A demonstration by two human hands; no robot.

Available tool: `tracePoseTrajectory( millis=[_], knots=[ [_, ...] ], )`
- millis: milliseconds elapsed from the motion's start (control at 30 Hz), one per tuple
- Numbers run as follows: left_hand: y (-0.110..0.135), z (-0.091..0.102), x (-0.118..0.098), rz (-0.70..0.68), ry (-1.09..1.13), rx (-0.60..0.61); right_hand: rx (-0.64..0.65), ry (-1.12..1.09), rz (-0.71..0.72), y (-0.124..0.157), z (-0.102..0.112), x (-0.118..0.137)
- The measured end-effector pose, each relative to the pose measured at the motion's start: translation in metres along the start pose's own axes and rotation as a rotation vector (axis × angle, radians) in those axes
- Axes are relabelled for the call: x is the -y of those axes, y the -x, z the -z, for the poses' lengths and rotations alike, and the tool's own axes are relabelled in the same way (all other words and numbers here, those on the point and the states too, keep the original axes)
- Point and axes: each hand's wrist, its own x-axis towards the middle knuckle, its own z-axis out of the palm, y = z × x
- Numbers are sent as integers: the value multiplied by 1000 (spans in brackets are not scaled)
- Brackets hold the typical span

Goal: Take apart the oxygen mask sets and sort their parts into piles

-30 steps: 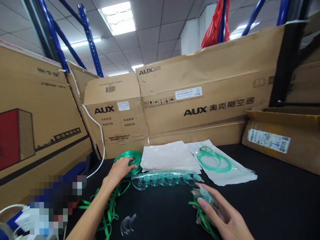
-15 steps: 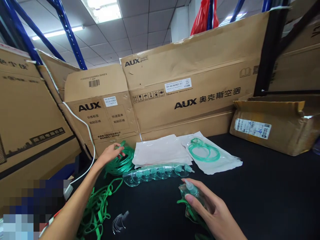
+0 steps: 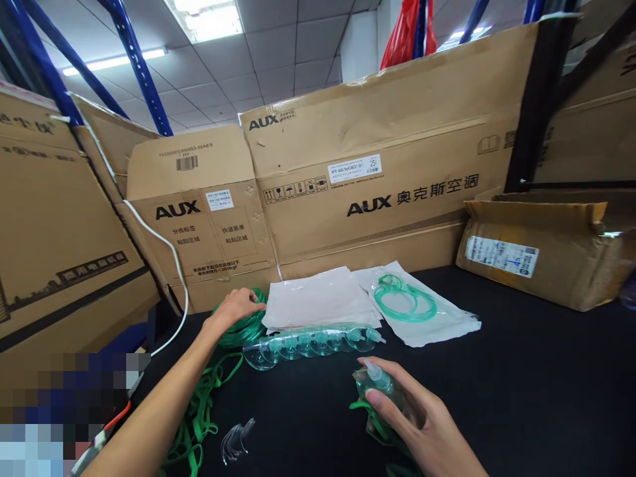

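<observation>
My left hand (image 3: 242,307) lies over the coiled green tubing (image 3: 243,334), its fingers curled together on the coil; their tips are partly hidden. In my right hand (image 3: 415,414) is a clear green oxygen mask (image 3: 377,391), gripped between thumb and fingers, its pale connector pointing up and left. A green elastic strap (image 3: 362,405) hangs from this mask. Between the hands, farther back, a row of nested oxygen masks (image 3: 308,344) lies on the black table. Below my left forearm is a tangled pile of green elastic straps (image 3: 203,404).
White packaging bags (image 3: 318,298) lie behind the mask row. A coil of thin green tubing (image 3: 405,301) rests on another bag (image 3: 427,331). Small metal strips (image 3: 237,440) lie near the front. Cardboard panels (image 3: 372,172) wall the back; an open carton (image 3: 527,258) stands right. A white cable (image 3: 181,271) runs left.
My left hand has shifted right across the tubing coil, and its fingers have drawn closer together. My right hand stays nearly still with the oxygen mask.
</observation>
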Motion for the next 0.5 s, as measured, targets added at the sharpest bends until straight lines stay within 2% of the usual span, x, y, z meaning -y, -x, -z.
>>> tracePoseTrajectory(
  millis=[133, 233, 500],
  knots=[
    [-3, 7, -5, 7, -28, -14, -4, -7, -3, 0, 0, 3],
    [-2, 24, -2, 33, 8, -66, -1, -9, 9, -1, -1, 6],
    [19, 105, 25, 134, 213, -383, -7, -76, 13, -2, -2, -3]
  ],
)
